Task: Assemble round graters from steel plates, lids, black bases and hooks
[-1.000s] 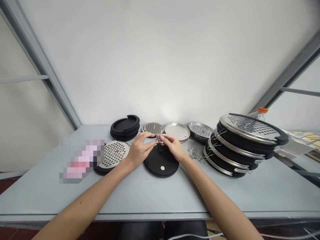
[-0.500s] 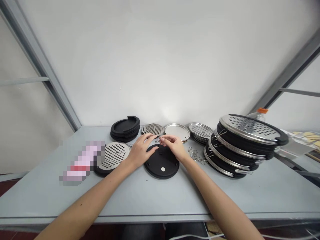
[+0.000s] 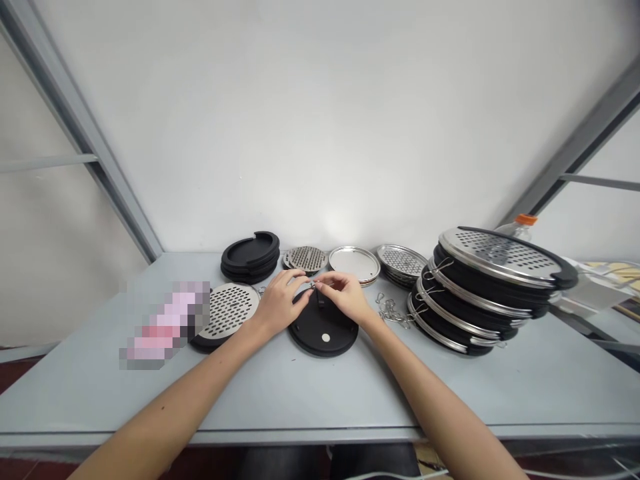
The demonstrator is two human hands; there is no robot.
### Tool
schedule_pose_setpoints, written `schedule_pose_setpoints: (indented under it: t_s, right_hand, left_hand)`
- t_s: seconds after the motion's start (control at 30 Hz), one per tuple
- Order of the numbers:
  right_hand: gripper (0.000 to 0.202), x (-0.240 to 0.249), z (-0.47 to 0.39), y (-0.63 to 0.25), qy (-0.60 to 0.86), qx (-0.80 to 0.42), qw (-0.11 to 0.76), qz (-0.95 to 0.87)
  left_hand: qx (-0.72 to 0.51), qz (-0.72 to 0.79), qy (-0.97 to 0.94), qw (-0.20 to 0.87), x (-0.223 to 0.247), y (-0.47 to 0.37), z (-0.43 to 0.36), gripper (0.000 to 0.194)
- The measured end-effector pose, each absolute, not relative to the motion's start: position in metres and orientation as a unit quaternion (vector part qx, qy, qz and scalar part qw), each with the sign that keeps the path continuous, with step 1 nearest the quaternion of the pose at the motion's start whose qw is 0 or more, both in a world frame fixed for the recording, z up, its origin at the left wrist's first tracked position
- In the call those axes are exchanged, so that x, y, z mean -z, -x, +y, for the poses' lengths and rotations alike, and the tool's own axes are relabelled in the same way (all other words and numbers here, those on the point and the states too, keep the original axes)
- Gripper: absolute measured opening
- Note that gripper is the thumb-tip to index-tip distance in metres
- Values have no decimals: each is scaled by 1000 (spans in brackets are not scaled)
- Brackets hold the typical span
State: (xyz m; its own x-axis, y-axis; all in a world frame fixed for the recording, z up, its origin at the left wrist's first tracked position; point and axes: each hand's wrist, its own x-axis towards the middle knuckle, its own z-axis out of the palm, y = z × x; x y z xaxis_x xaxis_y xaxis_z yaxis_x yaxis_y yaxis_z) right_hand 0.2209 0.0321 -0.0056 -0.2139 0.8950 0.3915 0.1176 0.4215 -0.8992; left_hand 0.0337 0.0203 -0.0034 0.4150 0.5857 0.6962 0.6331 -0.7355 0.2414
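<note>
Left hand (image 3: 281, 300) and right hand (image 3: 347, 293) meet at the centre of the frame, over the far edge of a black disc (image 3: 320, 330) lying on the tabletop (image 3: 260, 397). Right thumb and forefinger appear to pinch a small metal piece (image 3: 313, 285); the left fingers are bent beside it, though whether they grip cannot be told. Fine work like this probably wants fingertip pressure only, one hand steadying while the other guides, and the dark tab (image 3: 321, 298) kept in sight between them. Wrists low should help keep the disc from sliding. Loose wire clips (image 3: 393, 312) lie right of centre.
</note>
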Motion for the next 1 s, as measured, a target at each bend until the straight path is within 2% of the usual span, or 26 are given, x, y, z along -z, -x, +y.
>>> schedule_pose_setpoints:
  t_s: [0.33,0.6,1.0]
  right_hand:
    - [20,3,32,-220,368,-414,520,-650]
    - [22,4,33,-219,347,-481,538,-599]
    - [22,5,32,-221,397,-335,510,-686]
  left_hand:
    - [398,-380,835,5,2,-34,20,24]
    - [406,-359,838,-55,3,-34,22,17]
    - [461,-366,801,-110,0,-34,24,12]
